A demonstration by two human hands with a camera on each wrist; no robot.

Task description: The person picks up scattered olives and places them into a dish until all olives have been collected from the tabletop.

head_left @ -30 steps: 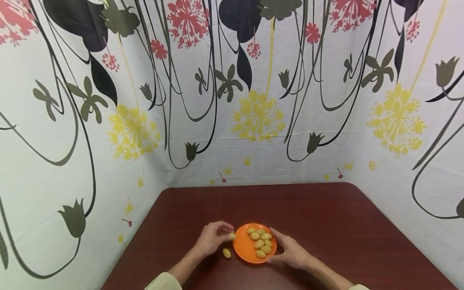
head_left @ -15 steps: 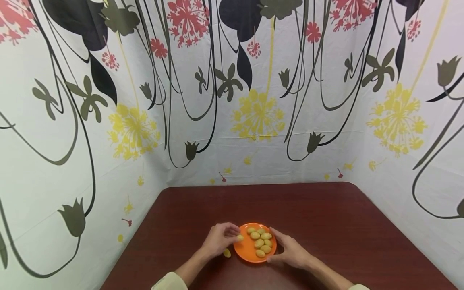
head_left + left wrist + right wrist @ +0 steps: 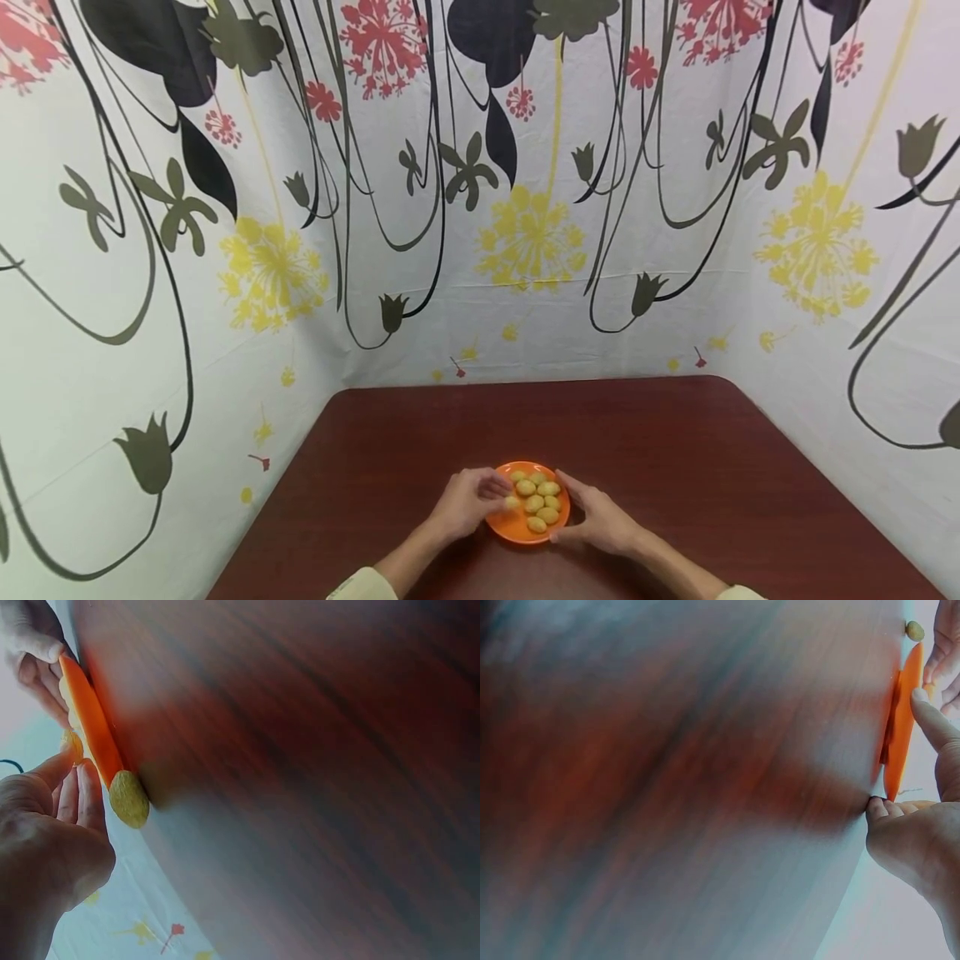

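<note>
My left hand (image 3: 467,504) is over the left side of an orange plate (image 3: 512,531), pinching a small yellow-green oval fruit (image 3: 73,746) between thumb and fingertips. Several similar fruits (image 3: 547,516) lie gathered on the plate's right half. At the plate's right rim, my right hand (image 3: 606,523) grips it, fingers along the far edge and thumb at the near edge. One loose fruit (image 3: 129,799) sits on the table just outside the plate in the left wrist view; in the head view the left hand hides it.
The dark red-brown table (image 3: 637,442) has rounded far corners. White cloth walls (image 3: 420,358) with a floral print stand close along its back and sides.
My left hand has moved right with the pinched fruit, from the plate's left rim to over the plate, covering the loose fruit in the head view. The right hand keeps its grip.
</note>
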